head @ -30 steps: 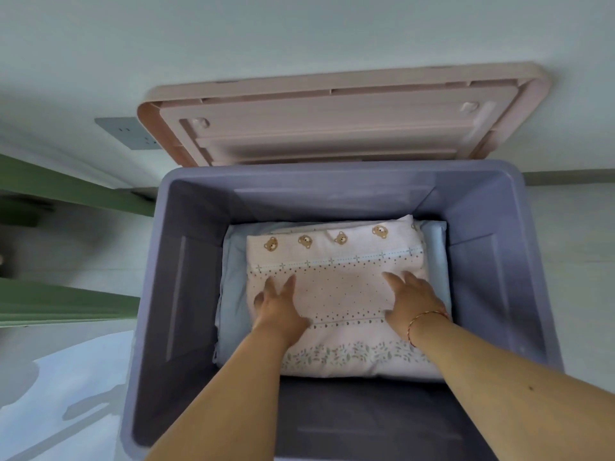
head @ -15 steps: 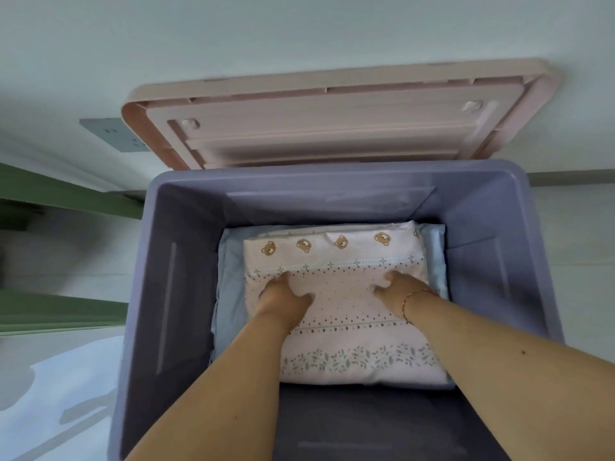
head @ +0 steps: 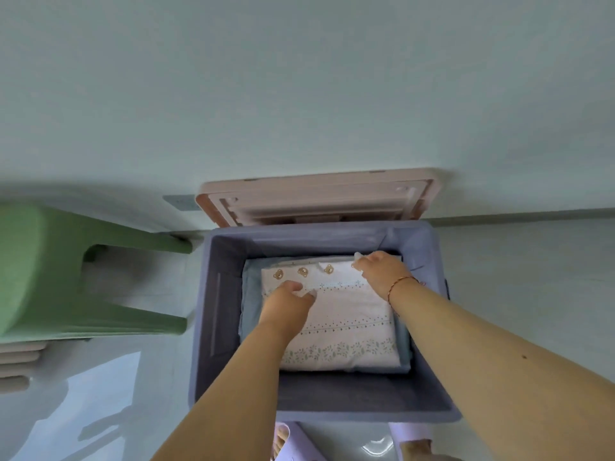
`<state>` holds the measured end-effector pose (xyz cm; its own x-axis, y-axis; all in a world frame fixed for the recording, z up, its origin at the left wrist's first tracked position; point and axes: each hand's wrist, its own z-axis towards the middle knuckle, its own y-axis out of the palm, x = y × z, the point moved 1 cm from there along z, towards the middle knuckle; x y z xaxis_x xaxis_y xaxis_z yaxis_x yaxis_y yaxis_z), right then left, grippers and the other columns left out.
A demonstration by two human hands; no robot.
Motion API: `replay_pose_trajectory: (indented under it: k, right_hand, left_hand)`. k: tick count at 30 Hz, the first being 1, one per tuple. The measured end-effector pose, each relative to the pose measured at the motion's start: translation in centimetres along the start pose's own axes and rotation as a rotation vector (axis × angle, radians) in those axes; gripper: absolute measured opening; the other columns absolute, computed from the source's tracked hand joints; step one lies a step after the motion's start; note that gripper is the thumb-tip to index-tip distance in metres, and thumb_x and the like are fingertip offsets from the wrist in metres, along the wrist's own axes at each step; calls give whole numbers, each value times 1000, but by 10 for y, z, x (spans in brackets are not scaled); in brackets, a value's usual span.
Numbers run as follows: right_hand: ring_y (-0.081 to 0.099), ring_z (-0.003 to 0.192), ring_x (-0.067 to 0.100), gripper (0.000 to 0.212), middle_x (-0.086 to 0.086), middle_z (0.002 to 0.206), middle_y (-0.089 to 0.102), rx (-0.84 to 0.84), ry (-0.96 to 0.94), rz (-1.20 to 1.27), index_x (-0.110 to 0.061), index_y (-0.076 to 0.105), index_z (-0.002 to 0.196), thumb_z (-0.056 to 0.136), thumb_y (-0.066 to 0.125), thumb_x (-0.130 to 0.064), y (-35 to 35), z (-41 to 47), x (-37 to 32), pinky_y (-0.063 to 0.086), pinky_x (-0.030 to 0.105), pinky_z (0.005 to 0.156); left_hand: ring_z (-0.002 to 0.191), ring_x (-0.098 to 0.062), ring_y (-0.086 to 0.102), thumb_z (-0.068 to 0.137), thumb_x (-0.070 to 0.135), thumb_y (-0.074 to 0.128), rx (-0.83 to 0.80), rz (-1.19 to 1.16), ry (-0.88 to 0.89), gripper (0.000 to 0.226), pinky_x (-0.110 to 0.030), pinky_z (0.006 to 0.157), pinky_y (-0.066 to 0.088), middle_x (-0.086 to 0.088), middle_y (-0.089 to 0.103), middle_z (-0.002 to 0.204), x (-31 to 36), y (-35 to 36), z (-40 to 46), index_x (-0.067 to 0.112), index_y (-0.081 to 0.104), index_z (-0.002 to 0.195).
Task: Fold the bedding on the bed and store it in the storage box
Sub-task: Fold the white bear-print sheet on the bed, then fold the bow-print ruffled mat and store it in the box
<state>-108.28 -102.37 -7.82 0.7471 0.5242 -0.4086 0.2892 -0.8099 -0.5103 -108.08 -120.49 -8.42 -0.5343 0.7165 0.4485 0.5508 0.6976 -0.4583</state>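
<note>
Since the earlier frame the right hand (head: 382,271) has been shifted to the far right corner of the folded white patterned bedding (head: 346,324), where the corner appears to be pinched between curled fingers, probably so it can be tucked flat. The left hand (head: 289,302) is laid on the upper left part of the fold, fingers bent loosely and nothing gripped, seemingly to keep the stack down. The bedding is lying on a folded blue sheet (head: 251,304) inside the purple storage box (head: 213,314), whose pink lid (head: 316,201) is propped open behind it. No writing or brand can be read; only bear motifs are printed.
</note>
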Motion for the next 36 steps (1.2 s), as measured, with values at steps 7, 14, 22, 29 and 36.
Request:
replay_pose_trajectory:
  k: [7,14,22,29,36]
  right_hand:
    - [56,76,23,51,15,84,61,47,-84,322,11,56,115,101,35,-33,-116,-102,-19,46,37,84]
    - [59,76,23,40,9,77,64,210,-206,538,-6,63,93,99,39,-38,-234,-200,-18,49,36,81]
    - [63,83,20,36,4,82,66,382,-305,711,-15,61,91,100,38,-40,-335,-293,12,50,41,90]
    - [63,82,20,35,5,82,67,563,-313,908,-16,62,86,99,41,-42,-370,-356,52,50,35,85]
    - [64,84,22,34,6,82,68,787,-325,1071,-14,64,90,97,45,-41,-375,-432,96,50,38,90]
  left_hand:
    - [81,-9,60,95,31,56,66,-151,119,34,-22,59,44,1,66,98,91,-41,-112,17,55,126]
    - [78,-19,66,92,33,60,89,-106,266,27,-31,66,54,1,69,88,182,-58,-212,17,59,114]
    - [88,-16,69,92,33,61,104,-60,478,28,-40,87,55,-1,72,91,274,-47,-301,16,60,115]
    - [88,-14,68,93,34,60,23,45,648,34,-41,93,53,-1,71,95,312,-29,-347,15,59,120]
    - [90,-15,68,94,33,58,-84,72,792,32,-41,95,52,-1,70,97,336,-7,-391,13,59,120]
